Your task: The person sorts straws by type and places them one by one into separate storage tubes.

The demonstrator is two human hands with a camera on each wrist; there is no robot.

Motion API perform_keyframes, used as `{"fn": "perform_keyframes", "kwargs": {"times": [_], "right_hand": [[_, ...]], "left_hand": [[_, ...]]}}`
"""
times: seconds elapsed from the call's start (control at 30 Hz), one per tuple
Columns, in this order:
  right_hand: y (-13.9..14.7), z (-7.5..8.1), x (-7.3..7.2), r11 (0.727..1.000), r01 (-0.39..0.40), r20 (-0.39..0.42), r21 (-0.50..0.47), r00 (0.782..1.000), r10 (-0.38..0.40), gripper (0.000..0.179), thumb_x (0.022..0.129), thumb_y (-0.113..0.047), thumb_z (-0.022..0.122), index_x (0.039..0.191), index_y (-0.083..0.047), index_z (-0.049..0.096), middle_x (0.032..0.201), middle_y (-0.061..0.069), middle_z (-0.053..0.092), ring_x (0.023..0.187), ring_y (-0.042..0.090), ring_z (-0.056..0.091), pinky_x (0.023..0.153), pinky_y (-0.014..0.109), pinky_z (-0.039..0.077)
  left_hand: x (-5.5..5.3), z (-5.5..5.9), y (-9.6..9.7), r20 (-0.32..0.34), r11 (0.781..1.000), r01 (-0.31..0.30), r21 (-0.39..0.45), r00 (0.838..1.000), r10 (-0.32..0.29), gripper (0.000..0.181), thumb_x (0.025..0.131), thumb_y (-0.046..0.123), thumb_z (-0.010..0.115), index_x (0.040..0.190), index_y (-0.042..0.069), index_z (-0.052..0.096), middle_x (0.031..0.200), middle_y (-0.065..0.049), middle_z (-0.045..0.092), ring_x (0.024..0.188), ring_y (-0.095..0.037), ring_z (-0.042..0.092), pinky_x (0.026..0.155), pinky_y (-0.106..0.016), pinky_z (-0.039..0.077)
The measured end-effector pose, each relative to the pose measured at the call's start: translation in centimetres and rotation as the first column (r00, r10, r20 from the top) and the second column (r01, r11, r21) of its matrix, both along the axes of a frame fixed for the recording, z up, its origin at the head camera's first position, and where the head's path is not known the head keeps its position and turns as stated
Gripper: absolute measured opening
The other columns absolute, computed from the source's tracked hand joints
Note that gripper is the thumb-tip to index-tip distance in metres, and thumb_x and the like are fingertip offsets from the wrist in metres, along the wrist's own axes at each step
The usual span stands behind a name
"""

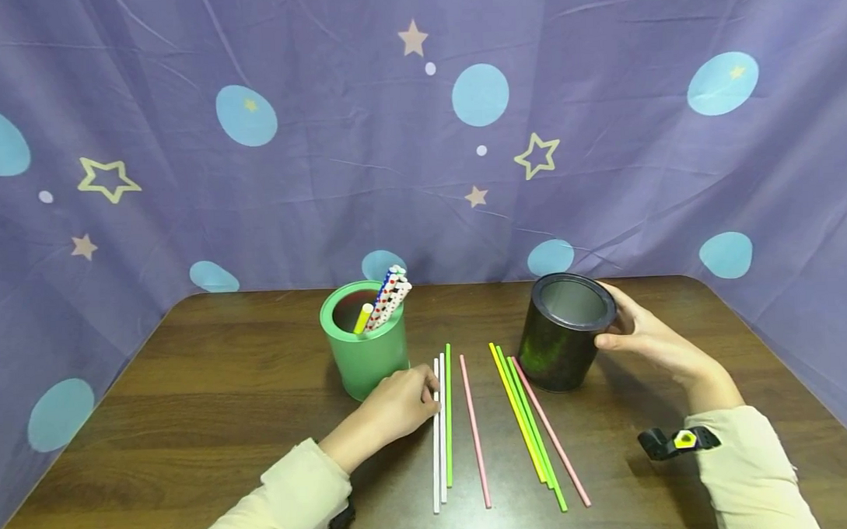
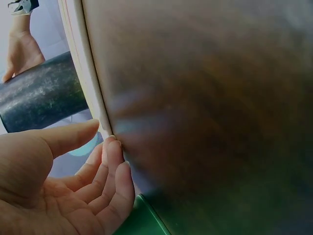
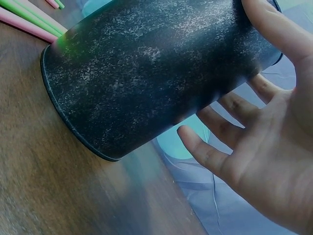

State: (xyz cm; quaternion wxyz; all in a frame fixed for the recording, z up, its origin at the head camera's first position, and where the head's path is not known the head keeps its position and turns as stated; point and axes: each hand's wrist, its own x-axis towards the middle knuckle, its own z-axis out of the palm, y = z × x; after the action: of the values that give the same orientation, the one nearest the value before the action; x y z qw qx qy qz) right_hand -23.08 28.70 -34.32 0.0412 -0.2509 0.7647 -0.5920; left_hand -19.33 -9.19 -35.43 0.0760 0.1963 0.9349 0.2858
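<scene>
My left hand (image 1: 399, 401) pinches a white straw (image 1: 435, 451) between thumb and fingertips. Beside that straw lie a second white straw (image 1: 444, 466), a green straw (image 1: 448, 419) and a pink straw (image 1: 475, 434). In the left wrist view, the pinched straw (image 2: 88, 58) runs up from my fingertips. My right hand (image 1: 650, 338) grips the upper right side of a black can (image 1: 556, 353), which stands upright on the table. Its thumb lies on the near side, with the other fingers partly hidden behind. The right wrist view shows the can's dark, speckled wall (image 3: 137, 73).
A green can (image 1: 367, 360) stands just behind my left hand, holding several patterned tubes (image 1: 390, 301) and a yellow one (image 1: 363, 319). Yellow, green and pink straws (image 1: 530, 432) lie left of the black can. A purple curtain (image 1: 420, 163) hangs behind the wooden table (image 1: 211, 412).
</scene>
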Motion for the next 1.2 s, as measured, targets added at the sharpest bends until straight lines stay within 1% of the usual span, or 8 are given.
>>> {"fn": "perform_keyframes", "kwargs": {"times": [0.17,0.37,0.47,0.6,0.77,0.97,1.07,1.2], "right_hand": [[-0.1,-0.1,-0.1,1.0,0.005,-0.002,0.001,1.0,-0.005,0.077,0.088,0.004,0.065,0.154,-0.008,0.027,0.146,-0.002,0.041,0.133,0.003,0.034,0.1,0.016,0.033],[0.0,0.0,0.0,0.999,0.035,0.027,0.038,0.999,-0.036,0.079,0.089,-0.001,0.067,0.155,-0.01,0.024,0.147,-0.003,0.038,0.135,0.003,0.03,0.099,0.014,0.032],[0.0,0.0,0.0,0.998,0.042,0.041,0.056,0.998,-0.044,0.081,0.089,-0.003,0.068,0.156,-0.01,0.022,0.148,-0.002,0.036,0.135,0.003,0.029,0.099,0.014,0.033],[0.0,0.1,0.1,0.997,0.042,0.043,0.058,0.998,-0.045,0.08,0.09,-0.004,0.068,0.156,-0.01,0.022,0.147,-0.002,0.037,0.134,0.002,0.031,0.099,0.015,0.033],[0.0,0.1,0.1,0.998,0.04,0.034,0.055,0.999,-0.041,0.08,0.09,-0.002,0.067,0.156,-0.009,0.023,0.146,-0.003,0.038,0.132,0.001,0.033,0.099,0.016,0.035],[0.0,0.0,0.0,0.999,0.028,0.024,0.045,0.999,-0.029,0.079,0.09,-0.001,0.066,0.156,-0.01,0.023,0.146,-0.003,0.039,0.132,0.003,0.034,0.098,0.016,0.036],[-0.1,0.0,-0.1,0.999,0.026,0.024,0.043,0.999,-0.027,0.079,0.09,-0.001,0.066,0.156,-0.01,0.023,0.146,-0.003,0.038,0.132,0.003,0.033,0.099,0.017,0.035],[-0.2,-0.1,-0.1,0.998,0.036,0.028,0.048,0.999,-0.037,0.079,0.09,-0.002,0.067,0.156,-0.009,0.022,0.146,-0.003,0.038,0.132,0.003,0.033,0.099,0.016,0.035]], "left_hand": [[-0.3,0.0,0.2,0.011,1.0,-0.009,-0.009,1.0,0.009,0.026,0.083,0.01,0.076,0.105,0.004,0.063,0.073,0.005,0.058,0.064,-0.01,0.054,0.062,-0.03,0.047],[-0.4,0.1,0.4,0.05,0.999,-0.038,-0.019,0.998,0.039,0.037,0.084,0.011,0.078,0.113,0.001,0.057,0.072,0.005,0.061,0.064,-0.011,0.056,0.065,-0.033,0.049],[-0.3,0.1,0.5,0.067,0.998,-0.056,-0.03,0.996,0.058,0.038,0.083,0.013,0.078,0.111,0.001,0.056,0.071,0.004,0.06,0.063,-0.012,0.056,0.064,-0.034,0.049],[-0.5,0.2,0.6,0.075,0.996,-0.062,-0.071,0.995,0.068,0.034,0.084,0.019,0.079,0.106,0.002,0.06,0.072,0.002,0.06,0.067,-0.016,0.057,0.066,-0.036,0.05],[-0.6,0.4,0.9,0.044,0.993,-0.04,-0.113,0.998,0.045,0.025,0.084,0.02,0.077,0.097,0.003,0.064,0.083,-0.005,0.065,0.077,-0.024,0.062,0.072,-0.04,0.052],[-0.7,0.4,1.1,-0.049,0.989,-0.025,-0.147,0.999,0.018,0.011,0.081,0.014,0.075,0.083,0.005,0.069,0.081,-0.006,0.065,0.073,-0.029,0.064,0.066,-0.042,0.052],[-0.7,0.3,1.1,-0.06,0.989,-0.032,-0.146,0.998,0.024,0.009,0.079,0.012,0.074,0.083,0.005,0.071,0.082,-0.006,0.065,0.073,-0.031,0.064,0.065,-0.043,0.052],[-0.8,0.2,1.0,-0.06,0.989,-0.037,-0.142,0.998,0.029,0.011,0.078,0.011,0.074,0.086,0.004,0.073,0.087,-0.008,0.068,0.078,-0.032,0.066,0.069,-0.044,0.053]]}}
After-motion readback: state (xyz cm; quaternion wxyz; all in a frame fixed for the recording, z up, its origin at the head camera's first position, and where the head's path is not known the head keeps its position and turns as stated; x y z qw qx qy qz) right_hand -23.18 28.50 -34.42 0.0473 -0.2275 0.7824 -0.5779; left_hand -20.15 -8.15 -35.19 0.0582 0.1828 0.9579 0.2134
